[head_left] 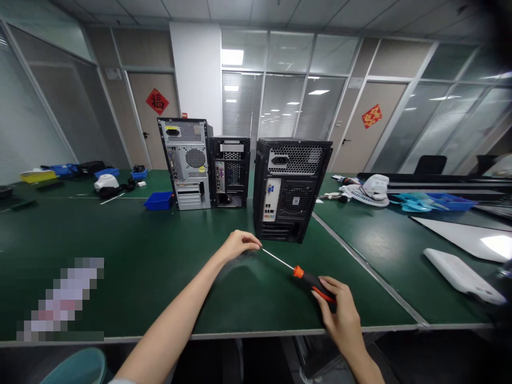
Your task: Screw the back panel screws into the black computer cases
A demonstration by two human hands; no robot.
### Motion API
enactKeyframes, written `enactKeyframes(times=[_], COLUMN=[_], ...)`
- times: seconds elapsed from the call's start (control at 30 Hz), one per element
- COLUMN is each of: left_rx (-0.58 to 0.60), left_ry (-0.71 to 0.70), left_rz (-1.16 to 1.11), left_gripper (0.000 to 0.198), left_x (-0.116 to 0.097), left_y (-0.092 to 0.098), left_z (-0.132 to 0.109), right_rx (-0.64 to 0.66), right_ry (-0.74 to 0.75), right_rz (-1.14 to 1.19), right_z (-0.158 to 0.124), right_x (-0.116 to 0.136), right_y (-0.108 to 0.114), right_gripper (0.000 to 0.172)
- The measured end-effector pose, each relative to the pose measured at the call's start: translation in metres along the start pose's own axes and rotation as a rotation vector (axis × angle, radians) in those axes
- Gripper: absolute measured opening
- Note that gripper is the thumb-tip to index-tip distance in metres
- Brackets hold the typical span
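My right hand (340, 309) grips a screwdriver by its black and orange handle (316, 285), and the thin metal shaft (278, 258) points left and away from me. At the far end of that shaft is my left hand (239, 245), thumb and fingers pinched together at the tip. Whether a small part sits between those fingertips is too fine to make out. Just beyond both hands stands a black computer case (294, 189), upright, its back panel with ports and vents facing me. The shaft is apart from the case, above the green table (248, 298).
Two more computer cases stand behind, a silver-backed one (188, 165) and an open-slotted black one (230, 176). A blue bin (158, 201) sits beside them. On the right are a white curved object (462, 274) and a blue tray (452, 201). A teal bin (78, 368) is below the front edge.
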State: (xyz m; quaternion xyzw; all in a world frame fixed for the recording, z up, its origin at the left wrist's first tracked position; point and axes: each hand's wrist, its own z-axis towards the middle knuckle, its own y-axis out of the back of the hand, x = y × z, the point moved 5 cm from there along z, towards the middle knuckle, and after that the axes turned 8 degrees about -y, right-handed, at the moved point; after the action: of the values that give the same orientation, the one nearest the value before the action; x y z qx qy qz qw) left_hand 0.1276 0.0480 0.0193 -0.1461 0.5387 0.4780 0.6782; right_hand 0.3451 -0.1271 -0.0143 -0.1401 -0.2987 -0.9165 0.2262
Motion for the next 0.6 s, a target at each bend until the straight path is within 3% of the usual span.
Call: enactKeyframes(times=[0.23,0.43,0.6], left_rx=[-0.033,-0.073,-0.098], left_ry=[0.037,0.065,0.033], left_rz=[-0.08,-0.115,-0.138], left_gripper=[0.018,0.021,0.023], left_x=[-0.002,-0.008,-0.01], left_y=[-0.002,-0.006,-0.008], left_z=[0.001,0.002,0.005], right_rx=[0.18,0.242,0.351], right_ry=[-0.03,0.053,0.073], right_rz=[-0.15,-0.274,-0.209], right_z=[-0.004,0.001,0.013], right_x=[-0.004,-0.002,0.011], right_y=[-0.007,-0.008,-0.004], right_gripper=[0.035,0.03,0.022])
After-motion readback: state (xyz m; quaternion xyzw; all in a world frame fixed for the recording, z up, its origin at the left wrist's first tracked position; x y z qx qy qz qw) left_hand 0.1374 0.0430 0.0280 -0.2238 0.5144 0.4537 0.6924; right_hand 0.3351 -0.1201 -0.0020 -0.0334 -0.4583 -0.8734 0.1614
